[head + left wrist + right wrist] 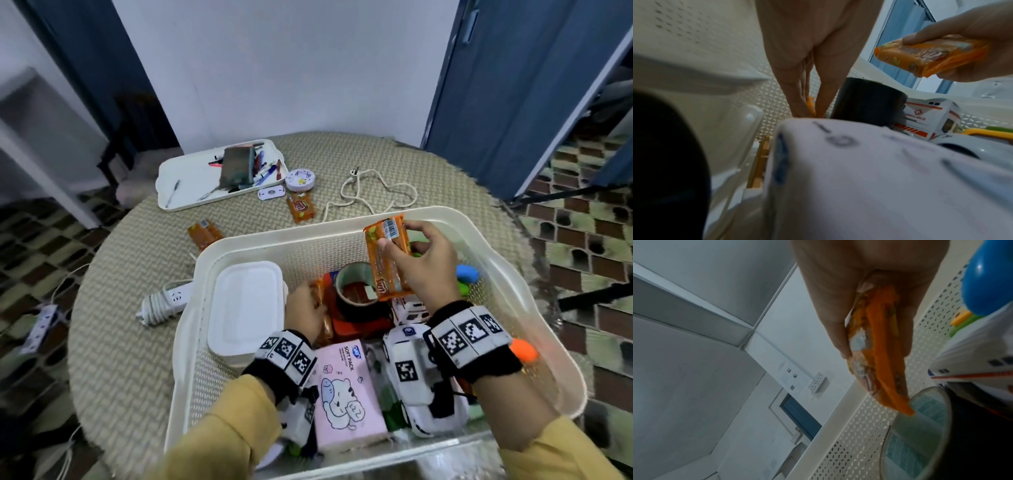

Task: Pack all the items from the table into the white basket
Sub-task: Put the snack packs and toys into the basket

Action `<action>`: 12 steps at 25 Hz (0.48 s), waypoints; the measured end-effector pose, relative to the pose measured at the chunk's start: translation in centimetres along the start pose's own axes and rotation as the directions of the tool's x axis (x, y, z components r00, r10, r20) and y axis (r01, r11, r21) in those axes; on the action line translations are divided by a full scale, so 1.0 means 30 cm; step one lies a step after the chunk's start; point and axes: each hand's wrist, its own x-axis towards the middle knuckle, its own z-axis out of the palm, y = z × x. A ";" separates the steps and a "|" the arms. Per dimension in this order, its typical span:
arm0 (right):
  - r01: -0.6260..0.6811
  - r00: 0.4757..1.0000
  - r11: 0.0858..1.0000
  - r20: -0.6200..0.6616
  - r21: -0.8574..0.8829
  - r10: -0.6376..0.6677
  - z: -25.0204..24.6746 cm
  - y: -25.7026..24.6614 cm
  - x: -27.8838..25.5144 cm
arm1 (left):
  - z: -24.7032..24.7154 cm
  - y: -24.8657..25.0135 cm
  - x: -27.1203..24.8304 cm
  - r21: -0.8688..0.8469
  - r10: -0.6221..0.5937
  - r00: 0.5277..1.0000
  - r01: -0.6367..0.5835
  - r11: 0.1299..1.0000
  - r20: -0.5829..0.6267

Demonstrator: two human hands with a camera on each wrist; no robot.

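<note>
The white basket [308, 229] stands on the round table near me. My right hand [402, 240] grips an orange snack packet [385, 270] upright above the tape roll [359, 291]; the right wrist view shows the orange snack packet [879, 353] pinched between thumb and fingers. My left hand [308, 301] is low inside the basket and pinches a second orange packet [320, 291] between the white lidded box [246, 308] and the roll. In the left wrist view this second orange packet [810, 104] is a sliver between the fingers. Two more orange packets [300, 206] [205, 234] lie on the table.
A pink tissue pack [346, 390], white toy car [411, 377], ambulance [931, 118] and blue toy [467, 274] fill the basket. On the table are a power strip [164, 301], a corded plug [370, 195], a round white case [300, 179] and a pen tray [191, 178].
</note>
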 end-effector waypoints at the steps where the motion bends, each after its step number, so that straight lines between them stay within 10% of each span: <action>1: 0.009 1.000 1.000 -0.005 -0.012 -0.009 0.003 0.003 0.004 | -0.001 0.000 -0.001 -0.014 -0.005 1.000 0.005 1.000 0.007; 12: 0.054 0.998 0.997 0.021 -0.062 -0.052 0.007 -0.002 -0.022 | 0.005 -0.010 -0.002 0.002 -0.049 0.994 0.049 0.999 0.093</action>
